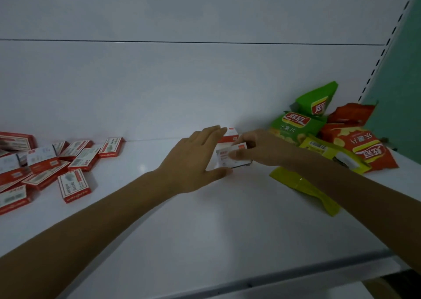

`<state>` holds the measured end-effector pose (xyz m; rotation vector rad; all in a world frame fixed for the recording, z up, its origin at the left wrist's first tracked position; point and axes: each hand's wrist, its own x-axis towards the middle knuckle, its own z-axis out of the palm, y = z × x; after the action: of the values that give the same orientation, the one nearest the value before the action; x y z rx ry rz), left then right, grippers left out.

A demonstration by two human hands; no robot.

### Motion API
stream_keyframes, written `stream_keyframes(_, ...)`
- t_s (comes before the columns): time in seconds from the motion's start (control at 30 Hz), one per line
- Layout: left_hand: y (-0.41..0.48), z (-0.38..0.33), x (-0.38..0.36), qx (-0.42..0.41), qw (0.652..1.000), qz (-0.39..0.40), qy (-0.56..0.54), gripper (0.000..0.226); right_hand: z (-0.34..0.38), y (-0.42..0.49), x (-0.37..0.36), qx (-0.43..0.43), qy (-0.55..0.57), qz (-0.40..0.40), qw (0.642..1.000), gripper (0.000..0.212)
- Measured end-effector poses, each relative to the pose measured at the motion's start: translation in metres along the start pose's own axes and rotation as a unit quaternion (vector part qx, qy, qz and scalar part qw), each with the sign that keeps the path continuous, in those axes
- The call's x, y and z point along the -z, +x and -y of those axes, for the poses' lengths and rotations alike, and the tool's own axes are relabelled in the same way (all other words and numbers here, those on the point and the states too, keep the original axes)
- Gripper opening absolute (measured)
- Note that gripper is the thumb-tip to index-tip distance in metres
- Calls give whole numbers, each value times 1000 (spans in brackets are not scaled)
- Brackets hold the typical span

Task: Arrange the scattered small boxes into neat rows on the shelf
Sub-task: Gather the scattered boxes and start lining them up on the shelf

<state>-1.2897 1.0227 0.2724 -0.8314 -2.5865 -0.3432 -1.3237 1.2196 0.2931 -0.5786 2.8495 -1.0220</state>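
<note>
Red-and-white small boxes (75, 162) lie scattered at the left of the white shelf (205, 219), well apart from both hands at its middle. The left hand (193, 159) has its grip spread, straight fingers and thumb against a white box (224, 158), while the right hand (262, 149) pinches that box's right end with curled fingers. Another box (231, 134) stands just behind it, and snack bags (293, 125) lie piled at the right.
</note>
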Motion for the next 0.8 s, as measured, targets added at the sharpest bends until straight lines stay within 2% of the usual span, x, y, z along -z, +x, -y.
stream_keyframes(0.1,4,0,-11,16,1000,-4,3,83,-9,3,-7,0,-64,-39,997,38)
stream_keyframes(0.17,0,1,-19,41,999,-15,-11,81,-12,0,-12,7,-119,-98,988,47)
stream_keyframes(0.23,-6,4,-27,74,997,-11,-28,78,-12,-8,-14,50,-164,-157,973,43)
stream_keyframes(0.27,-9,5,-30,91,995,-3,-37,78,-11,-13,-14,74,-181,-158,968,38)
stream_keyframes(0.4,-13,12,-34,129,991,-10,-46,79,-6,-22,-18,122,-285,-59,949,38)
stream_keyframes(0.53,-15,19,-29,138,989,-39,-40,83,8,-16,-30,154,-261,-39,952,36)
stream_keyframes(0.7,-20,35,-21,183,978,-62,-74,85,20,13,-51,172,-293,-22,940,40)
stream_keyframes(0.8,-22,40,-21,184,980,-41,-68,82,19,40,-55,145,-319,-19,936,44)
